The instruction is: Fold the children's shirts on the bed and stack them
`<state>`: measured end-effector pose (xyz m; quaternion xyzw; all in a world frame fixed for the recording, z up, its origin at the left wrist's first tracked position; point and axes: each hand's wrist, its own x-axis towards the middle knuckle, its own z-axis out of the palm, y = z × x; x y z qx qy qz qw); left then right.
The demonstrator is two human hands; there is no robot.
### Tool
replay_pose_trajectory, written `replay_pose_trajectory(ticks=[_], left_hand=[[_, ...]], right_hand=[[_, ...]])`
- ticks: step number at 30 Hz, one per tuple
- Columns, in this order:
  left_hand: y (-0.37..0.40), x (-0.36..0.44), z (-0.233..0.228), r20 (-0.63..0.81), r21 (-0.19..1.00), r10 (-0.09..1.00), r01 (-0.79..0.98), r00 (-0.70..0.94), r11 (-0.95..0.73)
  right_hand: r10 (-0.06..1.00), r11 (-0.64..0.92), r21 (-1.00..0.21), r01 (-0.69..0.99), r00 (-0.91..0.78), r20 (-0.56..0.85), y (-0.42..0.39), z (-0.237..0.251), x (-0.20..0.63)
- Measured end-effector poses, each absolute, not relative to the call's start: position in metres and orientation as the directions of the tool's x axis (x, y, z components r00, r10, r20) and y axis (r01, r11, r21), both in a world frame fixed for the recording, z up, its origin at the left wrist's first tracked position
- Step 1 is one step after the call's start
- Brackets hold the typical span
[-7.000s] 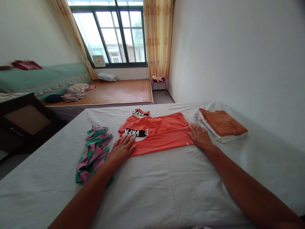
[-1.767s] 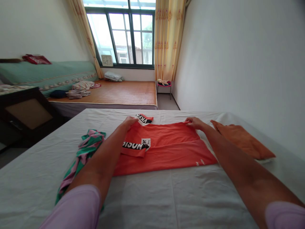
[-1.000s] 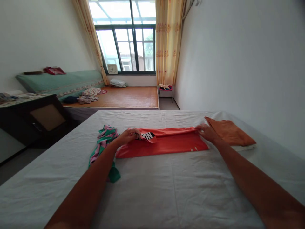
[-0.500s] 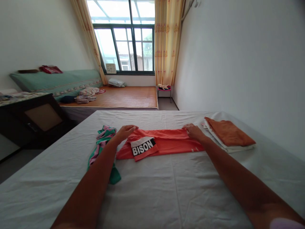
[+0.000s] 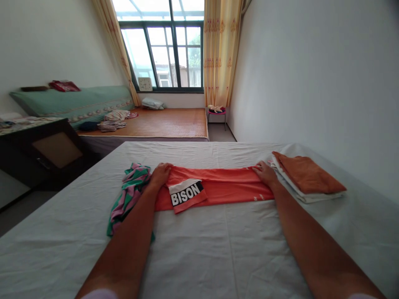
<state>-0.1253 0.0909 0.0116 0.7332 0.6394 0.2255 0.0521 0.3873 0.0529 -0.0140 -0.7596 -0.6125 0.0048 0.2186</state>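
An orange-red T-shirt [image 5: 230,189] lies folded into a long strip on the white sheet [image 5: 199,249]. One sleeve, with a white and black band reading BISON, is turned toward me over its left part. My left hand [image 5: 161,172] is closed on the far left corner of the shirt. At the far right corner, my right hand [image 5: 264,172] grips the cloth, fingers curled over its edge. A crumpled green and pink striped garment [image 5: 132,189] lies left of the shirt, partly hidden behind my left forearm.
To the right, a folded stack with a brown-orange cloth [image 5: 307,172] on top lies near the wall. Beyond the sheet's far edge stands a low bed [image 5: 174,122] with a few clothes on it. A dark cabinet [image 5: 56,145] is at the left.
My right hand has moved right along with the shirt's far edge, and my left hand slightly left. The strip now looks longer and straighter. The view has shifted slightly.
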Motion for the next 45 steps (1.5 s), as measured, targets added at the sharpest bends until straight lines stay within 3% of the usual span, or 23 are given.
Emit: replay_pose_trajectory(ticks=[2,6,11,15,18,21,23,25,27,29,32,34,38,41,45], left_hand=[[0.089,-0.128,0.012,0.274,0.346,0.96,0.927,0.048,-0.145],[0.084,-0.13,0.01,0.274,0.301,0.961,0.946,0.033,-0.119],[0.074,-0.115,0.026,0.48,0.357,0.876,0.901,0.05,-0.247],[0.06,-0.084,0.035,0.271,0.403,0.864,0.765,0.426,-0.503],[0.05,-0.073,0.03,0.101,0.408,0.761,0.671,0.641,-0.619],[0.042,-0.089,0.026,0.045,0.454,0.753,0.658,0.656,-0.601],[0.037,-0.108,0.026,0.024,0.552,0.794,0.654,0.608,-0.518],[0.032,-0.127,0.027,0.036,0.666,0.827,0.603,0.561,-0.439],[0.026,-0.14,0.028,0.08,0.741,0.815,0.513,0.574,-0.434],[0.02,-0.146,0.029,0.124,0.755,0.765,0.44,0.631,-0.486],[0.012,-0.144,0.029,0.143,0.667,0.703,0.457,0.697,-0.588],[0.006,-0.138,0.029,0.141,0.52,0.691,0.541,0.709,-0.661],[-0.005,-0.123,0.034,0.141,0.229,0.692,0.656,0.708,-0.719],[-0.01,-0.115,0.041,0.167,0.184,0.653,0.627,0.739,-0.757],[-0.009,-0.111,0.044,0.251,0.272,0.635,0.576,0.731,-0.771]], right_hand=[[0.905,-0.178,-0.376,0.91,0.301,0.3,0.053,-0.013,0.39],[0.88,-0.208,-0.34,0.917,0.327,0.343,0.048,-0.011,0.385],[0.83,-0.024,-0.192,0.981,0.127,0.543,0.038,0.002,0.357],[0.931,0.244,-0.102,0.964,-0.203,0.304,0.036,-0.001,0.329],[0.961,0.221,-0.035,0.975,-0.212,0.18,0.038,-0.012,0.327],[0.963,0.171,0.0,0.985,-0.167,0.21,0.038,-0.016,0.335],[0.94,0.186,-0.024,0.982,-0.171,0.296,0.035,-0.009,0.331],[0.892,0.277,-0.09,0.957,-0.221,0.395,0.027,0.003,0.311],[0.82,0.471,-0.154,0.869,-0.366,0.439,0.014,0.018,0.275],[0.706,0.69,-0.177,0.701,-0.601,0.374,-0.001,0.029,0.234],[0.593,0.805,-0.154,0.573,-0.78,0.202,-0.016,0.039,0.185],[0.594,0.804,-0.137,0.578,-0.791,0.146,-0.016,0.04,0.17],[0.617,0.787,-0.143,0.6,-0.76,0.202,-0.007,0.034,0.168],[0.625,0.779,-0.19,0.598,-0.713,0.318,-0.004,0.023,0.171],[0.635,0.772,-0.331,0.544,-0.633,0.443,-0.003,0.01,0.172]])
